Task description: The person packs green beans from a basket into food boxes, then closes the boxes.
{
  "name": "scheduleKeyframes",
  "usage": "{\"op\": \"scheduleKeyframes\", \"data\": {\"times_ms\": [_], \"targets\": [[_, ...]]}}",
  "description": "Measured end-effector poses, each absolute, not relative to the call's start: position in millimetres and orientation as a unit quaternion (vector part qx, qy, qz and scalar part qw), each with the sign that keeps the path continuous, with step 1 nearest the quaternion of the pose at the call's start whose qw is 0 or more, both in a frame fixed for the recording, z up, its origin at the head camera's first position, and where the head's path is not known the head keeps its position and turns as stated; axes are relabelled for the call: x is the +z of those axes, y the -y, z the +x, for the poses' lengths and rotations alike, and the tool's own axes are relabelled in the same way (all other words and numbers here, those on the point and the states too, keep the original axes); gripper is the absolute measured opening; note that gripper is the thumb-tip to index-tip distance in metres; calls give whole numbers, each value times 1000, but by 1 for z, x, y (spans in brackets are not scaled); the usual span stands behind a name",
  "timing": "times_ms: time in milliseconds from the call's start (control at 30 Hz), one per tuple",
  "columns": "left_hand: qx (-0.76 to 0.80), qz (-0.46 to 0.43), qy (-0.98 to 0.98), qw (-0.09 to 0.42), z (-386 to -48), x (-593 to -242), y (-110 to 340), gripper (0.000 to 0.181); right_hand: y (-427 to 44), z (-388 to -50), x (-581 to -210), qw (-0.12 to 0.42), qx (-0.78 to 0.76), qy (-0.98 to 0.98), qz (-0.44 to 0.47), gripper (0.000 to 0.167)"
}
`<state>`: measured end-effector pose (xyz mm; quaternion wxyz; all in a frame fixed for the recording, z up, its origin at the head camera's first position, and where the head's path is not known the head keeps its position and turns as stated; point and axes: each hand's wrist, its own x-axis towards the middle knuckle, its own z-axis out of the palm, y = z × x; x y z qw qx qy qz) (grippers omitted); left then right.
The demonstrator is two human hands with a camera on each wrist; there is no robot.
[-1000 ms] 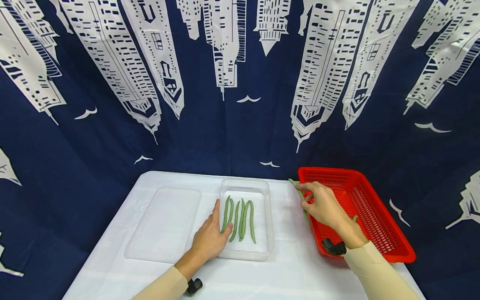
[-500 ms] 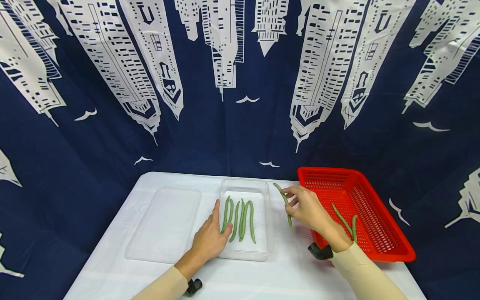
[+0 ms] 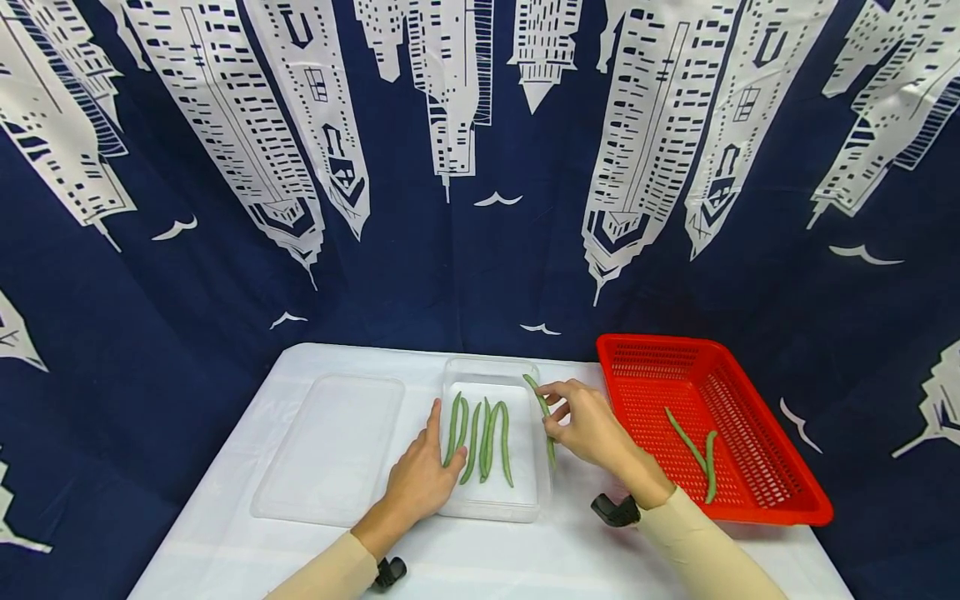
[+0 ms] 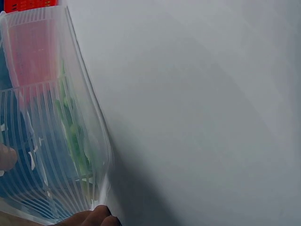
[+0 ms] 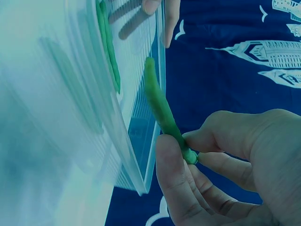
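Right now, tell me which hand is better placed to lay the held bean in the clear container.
The right hand, I'd judge: it pinches the green bean at the right edge of the clear container. The left hand holds no bean and sits at the opposite edge.

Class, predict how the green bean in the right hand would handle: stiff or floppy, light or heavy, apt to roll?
The green bean is probably fairly stiff: pinched by the right hand, its free length juts out without drooping. It looks light, being so slim. Its rounded sides suggest it may roll if nudged.
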<state>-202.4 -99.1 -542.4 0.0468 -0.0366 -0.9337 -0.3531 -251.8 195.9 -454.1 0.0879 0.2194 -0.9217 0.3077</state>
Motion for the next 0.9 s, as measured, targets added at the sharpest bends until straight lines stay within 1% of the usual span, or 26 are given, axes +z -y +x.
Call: {"op": "scheduleKeyframes", "data": {"times_ms": [467,900], "targets": [[-355,-44,932,55,-202,-543,100,94,-169,-249,-462,52,347,918,185,44],[-354,-47,932,62,-204,-545,101,94,-163,-249,-465,52,325,928,176,41]]}}
